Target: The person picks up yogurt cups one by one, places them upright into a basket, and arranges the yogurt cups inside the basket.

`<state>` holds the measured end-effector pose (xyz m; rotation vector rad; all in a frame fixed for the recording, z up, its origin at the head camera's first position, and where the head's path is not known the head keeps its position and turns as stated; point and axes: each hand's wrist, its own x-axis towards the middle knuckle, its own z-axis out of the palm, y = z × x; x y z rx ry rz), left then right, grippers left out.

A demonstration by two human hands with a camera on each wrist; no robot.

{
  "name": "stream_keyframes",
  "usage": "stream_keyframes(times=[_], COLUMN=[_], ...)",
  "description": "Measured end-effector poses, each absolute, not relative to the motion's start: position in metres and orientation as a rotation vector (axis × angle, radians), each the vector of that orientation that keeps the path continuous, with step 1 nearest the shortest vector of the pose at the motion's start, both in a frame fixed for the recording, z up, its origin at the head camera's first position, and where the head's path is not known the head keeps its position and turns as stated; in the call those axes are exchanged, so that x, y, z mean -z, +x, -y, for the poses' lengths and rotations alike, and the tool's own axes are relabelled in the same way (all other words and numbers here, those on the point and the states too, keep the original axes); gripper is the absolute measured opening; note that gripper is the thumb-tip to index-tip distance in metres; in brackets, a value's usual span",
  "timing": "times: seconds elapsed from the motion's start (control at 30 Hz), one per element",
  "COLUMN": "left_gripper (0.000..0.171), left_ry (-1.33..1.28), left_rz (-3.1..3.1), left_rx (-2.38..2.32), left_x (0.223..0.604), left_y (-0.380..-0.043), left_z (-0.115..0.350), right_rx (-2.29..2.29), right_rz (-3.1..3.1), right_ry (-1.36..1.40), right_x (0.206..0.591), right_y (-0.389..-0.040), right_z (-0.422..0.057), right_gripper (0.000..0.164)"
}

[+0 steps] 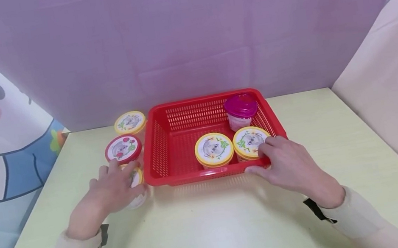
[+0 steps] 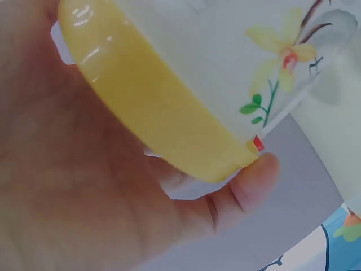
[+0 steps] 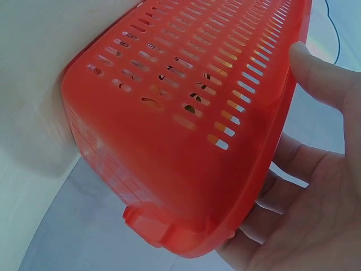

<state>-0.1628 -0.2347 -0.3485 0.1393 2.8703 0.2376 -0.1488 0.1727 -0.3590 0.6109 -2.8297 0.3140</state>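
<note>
My left hand grips a yellow-lidded tub just left of the basket; its white side carries a yellow flower print. In the left wrist view the thumb curls at the lid's edge. My right hand holds the front right rim of a red plastic basket, thumb outside and fingers over the rim. Inside the basket, two yellow-lidded tubs stand along the front wall, the right one beside my right fingers. Behind them a tub with a purple lid stands at the back right.
Left of the basket, a red-lidded tub stands right behind my left hand, with another yellow-lidded tub farther back. A purple backdrop rises behind the pale table, and printed cloths hang at both sides.
</note>
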Motion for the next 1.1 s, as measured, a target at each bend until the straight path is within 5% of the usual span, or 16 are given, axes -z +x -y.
stream_keyframes(times=[0.63,1.1], left_gripper=[0.077,0.078], left_ry=[0.212,0.230], left_rz=[-2.979,-3.023], left_rx=[-0.139,-0.175], left_x=[0.318,0.289], left_y=[-0.161,-0.172], left_z=[0.238,0.229], right_rx=[-0.313,-0.318], right_rz=[2.831,2.826], right_ry=[0.605,0.609], right_x=[0.359,0.359], right_y=[-0.149,-0.148], right_z=[-0.172,-0.172], right_gripper=[0.046,0.046])
